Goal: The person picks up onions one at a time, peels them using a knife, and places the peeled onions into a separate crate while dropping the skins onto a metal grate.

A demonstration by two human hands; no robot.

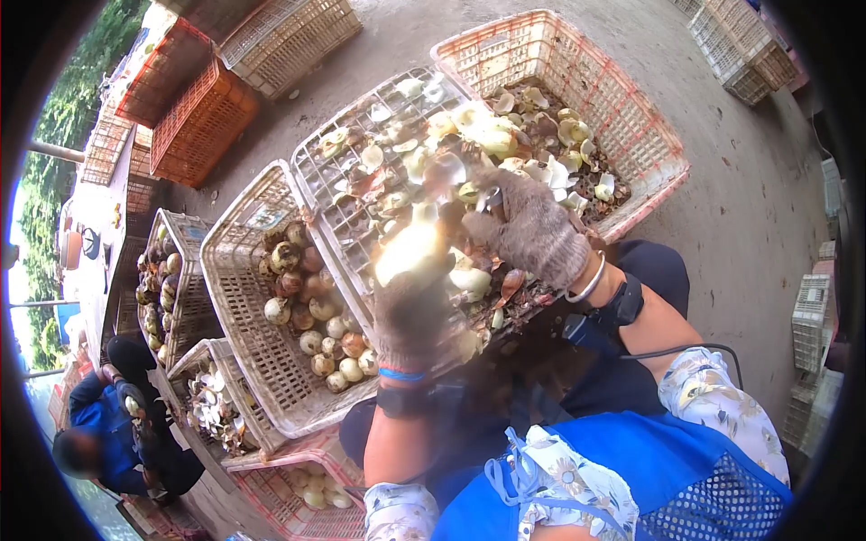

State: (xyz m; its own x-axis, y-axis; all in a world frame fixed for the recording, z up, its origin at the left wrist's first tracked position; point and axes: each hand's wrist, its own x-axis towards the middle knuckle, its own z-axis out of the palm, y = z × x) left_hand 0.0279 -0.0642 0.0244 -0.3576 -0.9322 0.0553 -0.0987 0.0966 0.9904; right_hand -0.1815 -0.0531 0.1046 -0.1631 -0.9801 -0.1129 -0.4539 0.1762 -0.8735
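My left hand (413,311), in a knit glove and blurred, is closed around a pale onion (410,251) washed out by glare. To its right, my right hand (538,230), in a grey-brown glove, has its fingers curled. A small shiny bit shows at those fingers, but I cannot make out what it is. Both hands are above an upturned lattice crate (332,149) strewn with onion skins (368,185) and cut pieces. Left of it, a tall plastic crate (236,236) holds several whole onions (311,311).
Behind my right hand, a red-and-white crate (631,117) holds peelings. At the left are a crate of darker onions (161,288), a crate of white skins (214,406) and a crate of peeled onions (311,487). A co-worker (113,424) sits at far left; orange crates (203,122) stand behind.
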